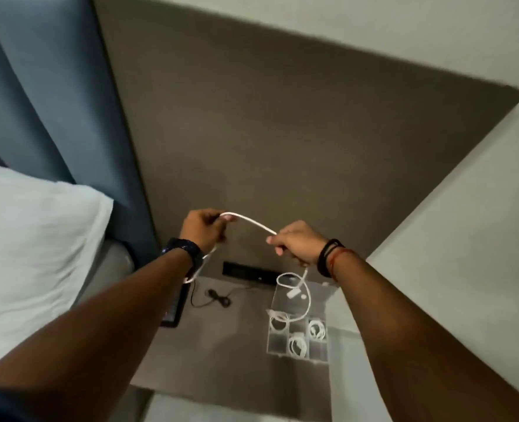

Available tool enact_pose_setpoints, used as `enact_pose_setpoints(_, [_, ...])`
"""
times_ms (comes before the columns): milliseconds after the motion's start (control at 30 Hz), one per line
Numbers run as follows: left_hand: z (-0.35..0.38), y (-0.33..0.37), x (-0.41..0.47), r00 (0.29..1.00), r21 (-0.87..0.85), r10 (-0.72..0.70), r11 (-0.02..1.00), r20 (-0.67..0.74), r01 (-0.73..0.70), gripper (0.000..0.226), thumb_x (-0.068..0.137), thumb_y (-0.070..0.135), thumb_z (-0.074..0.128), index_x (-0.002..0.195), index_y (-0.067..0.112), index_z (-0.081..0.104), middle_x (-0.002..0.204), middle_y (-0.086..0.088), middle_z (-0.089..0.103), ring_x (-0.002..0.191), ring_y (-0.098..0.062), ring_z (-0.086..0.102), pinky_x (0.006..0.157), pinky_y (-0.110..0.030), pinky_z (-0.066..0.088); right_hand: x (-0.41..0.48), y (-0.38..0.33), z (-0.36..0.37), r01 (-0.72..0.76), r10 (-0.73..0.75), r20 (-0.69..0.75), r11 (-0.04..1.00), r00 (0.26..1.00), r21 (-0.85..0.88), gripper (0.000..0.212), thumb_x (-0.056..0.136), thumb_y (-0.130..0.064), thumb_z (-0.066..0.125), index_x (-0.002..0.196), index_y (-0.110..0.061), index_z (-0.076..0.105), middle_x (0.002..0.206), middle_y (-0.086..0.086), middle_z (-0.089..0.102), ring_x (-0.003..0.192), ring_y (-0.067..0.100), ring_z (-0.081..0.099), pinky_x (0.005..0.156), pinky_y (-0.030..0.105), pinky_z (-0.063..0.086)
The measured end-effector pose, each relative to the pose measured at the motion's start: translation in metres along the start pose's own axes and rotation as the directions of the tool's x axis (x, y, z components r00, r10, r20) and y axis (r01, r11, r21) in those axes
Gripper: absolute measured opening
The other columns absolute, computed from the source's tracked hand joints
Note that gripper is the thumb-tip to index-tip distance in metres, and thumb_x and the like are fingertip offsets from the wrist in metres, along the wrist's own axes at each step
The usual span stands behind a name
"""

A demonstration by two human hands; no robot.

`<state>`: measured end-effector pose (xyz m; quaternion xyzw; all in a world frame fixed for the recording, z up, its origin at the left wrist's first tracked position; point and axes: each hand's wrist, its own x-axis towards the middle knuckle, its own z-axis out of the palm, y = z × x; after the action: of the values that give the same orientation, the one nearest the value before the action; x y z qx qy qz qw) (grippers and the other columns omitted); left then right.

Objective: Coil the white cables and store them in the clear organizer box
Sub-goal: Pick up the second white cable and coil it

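A white cable (253, 222) arcs between my two raised hands. My left hand (203, 228) pinches one part of it, and a loop of it hangs past my left wrist. My right hand (298, 245) grips it too; below this hand the cable drops, curls and ends in a white plug (294, 292) dangling over the clear organizer box (320, 353). The box stands open on the brown bedside table (221, 345), its lid (322, 292) folded back. Three of its compartments hold coiled white cables (298, 345).
A black cable (218, 298) lies on the table near a black socket strip (249, 272) on the wall. A dark tablet (174, 309) sits at the table's left edge. A white pillow (36, 245) and blue curtain (39, 86) are on the left.
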<state>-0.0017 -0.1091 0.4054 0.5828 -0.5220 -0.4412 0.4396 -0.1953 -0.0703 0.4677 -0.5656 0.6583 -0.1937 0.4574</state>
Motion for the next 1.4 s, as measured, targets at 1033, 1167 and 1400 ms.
enact_pose_setpoints(1033, [-0.012,0.205,-0.062,0.849,0.471,0.353,0.716,0.393,-0.516,0.062,0.076,0.034,0.073,0.131,0.018,0.049,0.109,-0.006,0.068,0.102,-0.019,0.063,0.093,-0.03,0.046,-0.11,-0.124,-0.083,0.293,-0.343,-0.201,0.925,0.917,-0.243,0.041,0.084,-0.022,0.059,0.046,-0.017,0.046,0.039,-0.004,0.034,0.024,0.005,0.025,0.03,0.016,0.021])
enact_pose_setpoints(1167, [-0.022,0.211,-0.062,0.885,0.499,0.389,0.731,0.255,-0.465,0.023,0.093,0.027,0.051,0.089,0.012,0.068,0.076,-0.006,0.069,0.073,-0.017,0.064,0.081,-0.037,0.053,-0.115,-0.124,-0.094,0.26,-0.314,-0.273,0.941,0.909,-0.217,0.036,0.079,-0.014,0.058,0.045,-0.016,0.046,0.041,-0.001,0.035,0.025,0.005,0.024,0.032,0.015,0.021])
enact_pose_setpoints(1400, [-0.002,0.215,-0.069,0.844,0.25,0.294,0.865,0.448,-0.434,0.052,0.083,0.024,0.067,0.132,0.019,0.05,0.121,-0.004,0.062,0.106,-0.011,0.056,0.089,-0.024,0.047,-0.119,-0.127,-0.099,0.191,-0.192,-0.198,0.981,0.961,-0.022,0.022,0.076,-0.015,0.045,0.055,-0.016,0.052,0.039,-0.006,0.034,0.032,0.01,0.024,0.041,0.017,0.02])
